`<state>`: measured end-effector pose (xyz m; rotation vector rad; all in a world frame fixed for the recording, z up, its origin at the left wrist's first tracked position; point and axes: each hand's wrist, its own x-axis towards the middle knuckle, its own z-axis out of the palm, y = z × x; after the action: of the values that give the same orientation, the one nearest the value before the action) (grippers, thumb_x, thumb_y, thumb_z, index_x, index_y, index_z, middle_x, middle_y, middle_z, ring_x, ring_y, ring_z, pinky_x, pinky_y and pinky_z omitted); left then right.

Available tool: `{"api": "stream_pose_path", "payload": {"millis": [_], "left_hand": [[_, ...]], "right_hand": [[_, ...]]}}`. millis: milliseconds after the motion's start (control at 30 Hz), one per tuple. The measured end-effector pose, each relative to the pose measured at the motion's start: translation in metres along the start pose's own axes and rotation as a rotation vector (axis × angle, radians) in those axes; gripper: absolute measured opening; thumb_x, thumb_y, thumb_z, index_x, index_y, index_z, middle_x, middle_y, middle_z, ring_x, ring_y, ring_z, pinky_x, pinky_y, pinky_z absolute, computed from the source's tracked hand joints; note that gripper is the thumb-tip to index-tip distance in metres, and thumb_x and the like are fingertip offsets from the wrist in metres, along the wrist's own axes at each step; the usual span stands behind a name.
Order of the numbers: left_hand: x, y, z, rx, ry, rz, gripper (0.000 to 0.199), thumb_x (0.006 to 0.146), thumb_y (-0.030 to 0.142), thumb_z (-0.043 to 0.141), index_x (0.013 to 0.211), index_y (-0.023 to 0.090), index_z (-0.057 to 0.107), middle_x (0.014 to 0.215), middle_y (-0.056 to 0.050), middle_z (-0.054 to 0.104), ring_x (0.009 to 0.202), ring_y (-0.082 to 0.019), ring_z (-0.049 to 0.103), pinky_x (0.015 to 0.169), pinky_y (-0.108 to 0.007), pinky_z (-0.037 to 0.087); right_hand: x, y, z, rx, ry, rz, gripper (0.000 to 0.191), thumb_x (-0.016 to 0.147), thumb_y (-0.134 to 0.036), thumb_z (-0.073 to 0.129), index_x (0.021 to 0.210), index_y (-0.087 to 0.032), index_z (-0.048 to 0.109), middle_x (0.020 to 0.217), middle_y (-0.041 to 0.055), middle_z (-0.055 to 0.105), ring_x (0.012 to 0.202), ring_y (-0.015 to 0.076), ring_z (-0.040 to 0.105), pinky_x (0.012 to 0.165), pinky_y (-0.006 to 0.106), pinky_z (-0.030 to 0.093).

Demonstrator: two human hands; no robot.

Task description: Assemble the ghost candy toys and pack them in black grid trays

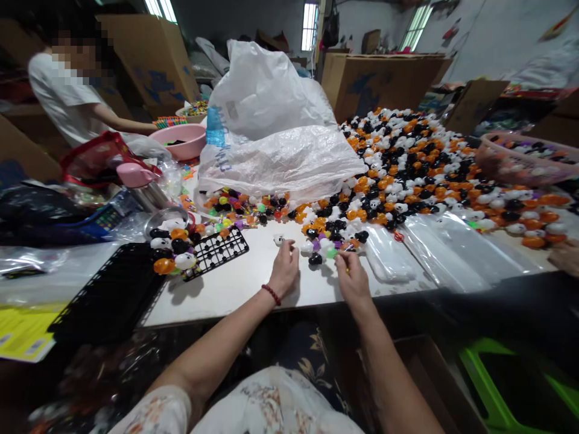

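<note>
My left hand (286, 268), with a red bead bracelet at the wrist, is closed at the fingertips on a small white toy piece (278, 239) with a black face. To its right, my right hand (353, 278) has its fingers curled in a pinch; what they hold is hidden. Just beyond those fingers lies a small pile of black, white, orange and purple pieces (315, 244), with a green piece (332, 252) nearest. Left of my hands, a black grid tray (221, 248) lies partly filled with similar pieces (174, 248) at its left end.
A large heap of orange, black and white pieces (407, 163) covers the right rear. A white plastic bag (275, 114) stands behind. Clear plastic bags (443, 247) lie right; stacked black trays (108, 289) lie left. A co-worker (67, 96) stands far left; another person's hand (565, 256) shows right.
</note>
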<state>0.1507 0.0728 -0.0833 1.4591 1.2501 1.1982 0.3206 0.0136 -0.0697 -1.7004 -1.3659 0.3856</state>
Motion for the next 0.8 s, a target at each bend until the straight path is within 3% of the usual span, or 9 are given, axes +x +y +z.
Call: {"api": "stream_pose_path", "payload": {"millis": [100, 200, 300, 400, 467, 533, 600, 700, 800], "left_hand": [[0.024, -0.004, 0.009, 0.074, -0.156, 0.211, 0.039, 0.08, 0.019, 0.062, 0.119, 0.024, 0.059, 0.12, -0.009, 0.055, 0.109, -0.023, 0.053, 0.099, -0.033, 0.038], [0.037, -0.011, 0.018, 0.065, -0.254, 0.12, 0.038, 0.075, 0.018, 0.068, 0.112, 0.024, 0.065, 0.117, -0.009, 0.055, 0.105, -0.024, 0.055, 0.102, -0.035, 0.036], [0.04, -0.017, 0.02, 0.026, -0.236, 0.049, 0.037, 0.073, 0.017, 0.07, 0.11, 0.025, 0.066, 0.111, -0.008, 0.058, 0.102, -0.024, 0.056, 0.104, -0.036, 0.035], [0.035, -0.02, 0.01, 0.005, -0.153, 0.107, 0.034, 0.076, 0.014, 0.065, 0.109, 0.024, 0.066, 0.108, -0.009, 0.059, 0.105, -0.025, 0.054, 0.105, -0.038, 0.035], [0.03, -0.021, -0.003, -0.026, -0.004, 0.098, 0.025, 0.077, 0.013, 0.063, 0.1, 0.023, 0.068, 0.104, -0.008, 0.06, 0.105, -0.025, 0.053, 0.104, -0.038, 0.036], [0.024, -0.024, -0.018, -0.101, 0.158, 0.015, 0.015, 0.076, 0.014, 0.064, 0.088, 0.022, 0.068, 0.099, -0.007, 0.06, 0.102, -0.023, 0.054, 0.099, -0.035, 0.04], [0.019, -0.028, -0.034, -0.18, 0.245, -0.086, 0.009, 0.076, 0.015, 0.064, 0.082, 0.021, 0.066, 0.094, -0.005, 0.06, 0.094, -0.019, 0.056, 0.088, -0.029, 0.045], [0.01, -0.034, -0.05, -0.252, 0.255, -0.175, 0.008, 0.077, 0.019, 0.065, 0.084, 0.018, 0.064, 0.084, -0.003, 0.06, 0.073, -0.014, 0.057, 0.067, -0.024, 0.045], [0.005, -0.036, -0.059, -0.314, 0.235, -0.219, 0.023, 0.079, 0.03, 0.065, 0.098, 0.016, 0.061, 0.075, -0.001, 0.059, 0.056, -0.011, 0.054, 0.053, -0.023, 0.042]], "right_hand": [[0.015, 0.023, 0.0, -0.248, 0.166, -0.181, 0.032, 0.091, -0.035, 0.046, 0.112, -0.016, 0.062, 0.117, 0.0178, 0.059, 0.112, 0.0309, 0.052, 0.096, 0.048, 0.04], [0.013, 0.033, 0.012, -0.369, 0.199, -0.245, 0.033, 0.091, -0.031, 0.046, 0.114, -0.015, 0.062, 0.127, 0.0193, 0.052, 0.119, 0.0325, 0.046, 0.099, 0.05, 0.039], [0.003, 0.029, 0.025, -0.376, 0.166, -0.287, 0.033, 0.093, -0.031, 0.044, 0.115, -0.014, 0.062, 0.131, 0.019, 0.051, 0.121, 0.0327, 0.044, 0.102, 0.05, 0.037], [-0.003, 0.017, 0.039, -0.348, 0.125, -0.336, 0.032, 0.094, -0.027, 0.045, 0.119, -0.015, 0.061, 0.133, 0.0176, 0.051, 0.124, 0.033, 0.04, 0.105, 0.052, 0.034], [-0.001, 0.004, 0.05, -0.32, 0.084, -0.382, 0.032, 0.094, -0.024, 0.045, 0.121, -0.017, 0.061, 0.133, 0.0164, 0.052, 0.126, 0.0326, 0.04, 0.105, 0.053, 0.033], [0.006, -0.01, 0.066, -0.294, 0.02, -0.444, 0.034, 0.095, -0.023, 0.043, 0.123, -0.017, 0.06, 0.132, 0.0163, 0.053, 0.125, 0.0316, 0.041, 0.105, 0.051, 0.034], [0.018, -0.025, 0.086, -0.281, -0.07, -0.5, 0.036, 0.096, -0.024, 0.041, 0.128, -0.015, 0.057, 0.131, 0.0176, 0.054, 0.122, 0.0307, 0.044, 0.104, 0.048, 0.037], [0.039, -0.042, 0.12, -0.327, -0.195, -0.515, 0.043, 0.095, -0.02, 0.042, 0.136, -0.013, 0.051, 0.137, 0.0208, 0.049, 0.12, 0.0318, 0.046, 0.1, 0.046, 0.04], [0.055, -0.048, 0.149, -0.387, -0.301, -0.458, 0.049, 0.088, -0.009, 0.047, 0.136, -0.015, 0.051, 0.138, 0.0206, 0.047, 0.116, 0.0319, 0.049, 0.096, 0.045, 0.042]]}}
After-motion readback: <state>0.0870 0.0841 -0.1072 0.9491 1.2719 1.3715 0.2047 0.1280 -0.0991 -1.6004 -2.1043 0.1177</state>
